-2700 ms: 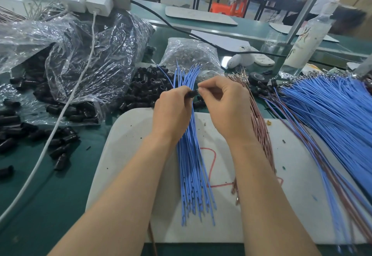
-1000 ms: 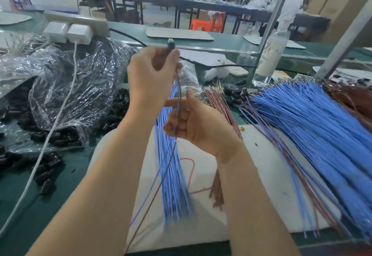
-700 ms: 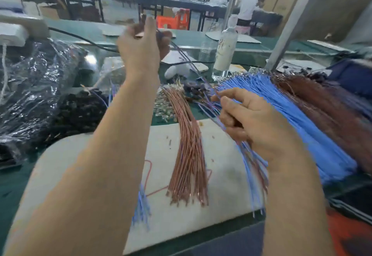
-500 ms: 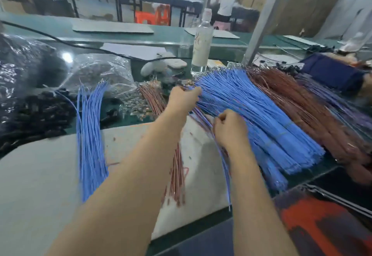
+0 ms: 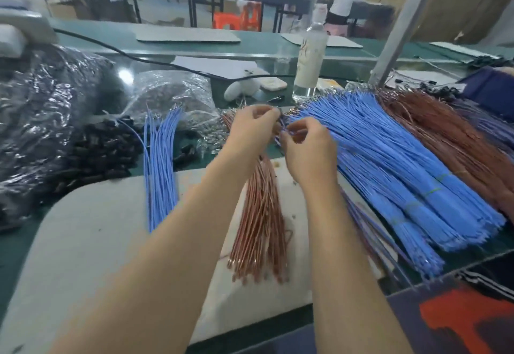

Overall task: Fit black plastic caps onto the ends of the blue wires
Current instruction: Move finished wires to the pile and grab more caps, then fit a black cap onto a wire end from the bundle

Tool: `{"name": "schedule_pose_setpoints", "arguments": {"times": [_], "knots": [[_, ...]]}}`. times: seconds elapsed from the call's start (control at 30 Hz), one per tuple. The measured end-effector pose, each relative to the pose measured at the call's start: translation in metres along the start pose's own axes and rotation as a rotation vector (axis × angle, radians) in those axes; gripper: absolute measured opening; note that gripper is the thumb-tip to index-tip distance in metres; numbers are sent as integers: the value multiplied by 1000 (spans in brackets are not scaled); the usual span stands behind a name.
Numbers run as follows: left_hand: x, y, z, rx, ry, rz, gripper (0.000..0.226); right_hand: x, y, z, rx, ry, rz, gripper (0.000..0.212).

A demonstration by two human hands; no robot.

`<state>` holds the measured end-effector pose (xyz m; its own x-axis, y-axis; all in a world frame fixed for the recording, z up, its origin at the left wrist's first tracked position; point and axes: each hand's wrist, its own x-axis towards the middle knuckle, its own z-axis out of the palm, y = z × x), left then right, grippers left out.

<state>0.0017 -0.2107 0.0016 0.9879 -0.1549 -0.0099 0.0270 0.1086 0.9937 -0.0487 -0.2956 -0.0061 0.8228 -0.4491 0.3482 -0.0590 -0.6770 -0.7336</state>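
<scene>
My left hand [image 5: 253, 128] and right hand [image 5: 308, 150] meet at the far end of the big blue wire pile [image 5: 389, 164], right of centre. The right hand's fingers curl round a few thin blue wires at its fingertips. The left hand pinches wire ends just beside it; what sits between its fingertips is blurred. A small bundle of blue wires [image 5: 160, 164] lies apart on the left, across the white mat [image 5: 97, 242]. Loose black caps [image 5: 103, 150] are heaped left of that bundle.
A copper-coloured wire bundle [image 5: 261, 214] lies under my forearms. Brown wires [image 5: 445, 136] spread to the right of the blue pile. Plastic bags [image 5: 41, 120] fill the left side. A bottle [image 5: 311, 53] stands behind the wires, beside a metal post [image 5: 400, 31].
My left hand came down from its raised position and both hands moved right, from the small blue bundle to the far end of the big pile. My view swung right with them.
</scene>
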Motion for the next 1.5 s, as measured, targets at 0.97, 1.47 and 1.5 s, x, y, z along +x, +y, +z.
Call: {"name": "schedule_pose_setpoints", "arguments": {"times": [0.97, 1.47, 1.5], "knots": [[-80, 31, -159, 75, 395, 219, 16, -87, -93, 88, 282, -492, -268, 15], [-55, 28, -225, -500, 726, 36, 21, -60, -122, 198, -148, -544, -376, 37], [-55, 27, -224, -491, 719, 30, 22, -61, -122, 199, -171, -518, -382, 37]]}}
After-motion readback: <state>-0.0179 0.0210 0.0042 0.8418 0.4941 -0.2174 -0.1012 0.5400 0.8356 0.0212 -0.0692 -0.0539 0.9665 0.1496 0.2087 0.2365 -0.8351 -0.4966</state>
